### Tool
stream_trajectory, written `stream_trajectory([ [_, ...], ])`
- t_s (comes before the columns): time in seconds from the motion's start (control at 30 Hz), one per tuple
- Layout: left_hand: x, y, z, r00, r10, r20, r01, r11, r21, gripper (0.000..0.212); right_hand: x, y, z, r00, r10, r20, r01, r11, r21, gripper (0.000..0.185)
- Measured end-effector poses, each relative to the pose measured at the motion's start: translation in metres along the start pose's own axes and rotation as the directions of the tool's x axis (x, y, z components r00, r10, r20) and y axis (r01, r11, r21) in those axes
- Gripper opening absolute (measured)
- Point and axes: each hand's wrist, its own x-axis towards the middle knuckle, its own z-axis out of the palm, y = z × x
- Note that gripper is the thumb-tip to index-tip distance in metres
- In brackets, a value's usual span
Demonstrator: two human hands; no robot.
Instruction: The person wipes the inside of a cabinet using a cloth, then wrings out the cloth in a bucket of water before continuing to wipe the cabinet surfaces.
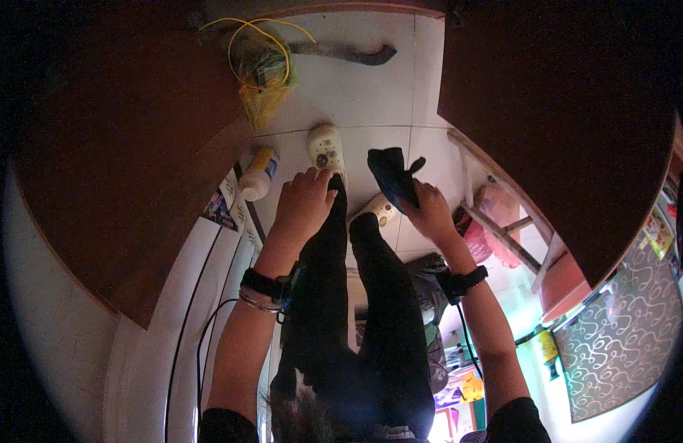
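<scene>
My right hand (430, 213) is closed on a dark cloth item (393, 171), whose wide end hangs out over the pale floor, with a short narrow piece sticking out beside it. The item's exact kind cannot be told. My left hand (304, 202) rests at the lower part of my black trouser leg (325, 243), its fingers bent, just above a cream clog (326, 147) with round charms. Whether it pinches the cloth is not clear. The other cream clog (381, 210) shows partly behind the dark item. Each of my wrists bears a black strap.
A white bottle (259, 173) lies left of my foot. Ahead are a yellow net bag (267, 83), a yellow cord (289, 61) and a dark curved object (352, 53). Brown wooden panels (518, 111) flank both sides. A wooden frame (502, 232) and pink plastic bags (494, 221) stand right.
</scene>
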Motion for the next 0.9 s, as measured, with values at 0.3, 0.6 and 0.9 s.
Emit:
stream_trajectory([
  [0.3, 0.000, -0.029, -0.028, 0.976, -0.133, -0.174, 0.089, 0.966, -0.242, 0.026, 0.109, -0.087, -0.041, 0.993, -0.120, -0.008, 0.117, 0.954, 0.277, 0.033],
  [0.6, -0.011, 0.011, -0.131, 0.638, -0.187, -0.747, 0.130, 0.982, -0.135, 0.051, 0.067, -0.088, -0.043, 0.997, -0.083, 0.009, 0.078, 0.962, 0.261, 0.036],
  [0.9, -0.025, 0.026, -0.300, 0.350, 0.002, -0.937, 0.099, 0.994, 0.039, 0.072, 0.011, -0.062, -0.083, 0.998, 0.064, -0.018, -0.052, 0.924, 0.380, 0.036],
])
